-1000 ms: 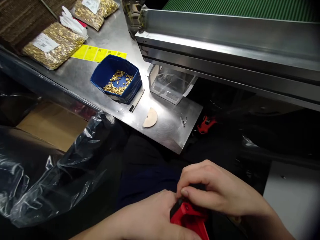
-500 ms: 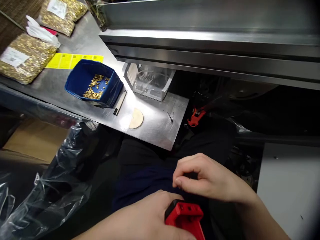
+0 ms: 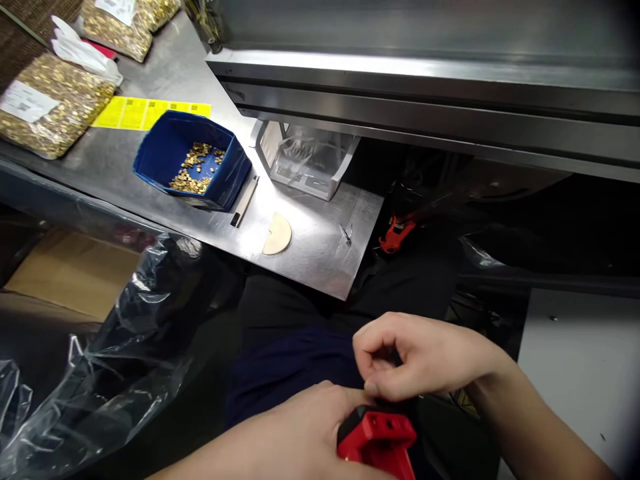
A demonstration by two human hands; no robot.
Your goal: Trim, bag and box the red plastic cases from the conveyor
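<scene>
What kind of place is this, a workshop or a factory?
Probably a factory assembly or packing station. A steel bench holds a blue bin of small brass parts and sealed bags of more, beside a long metal machine rail.

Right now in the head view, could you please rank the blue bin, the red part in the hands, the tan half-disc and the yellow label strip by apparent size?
1. blue bin
2. yellow label strip; red part looks similar, but it is nearer and partly hidden, so unsure
3. tan half-disc
</scene>
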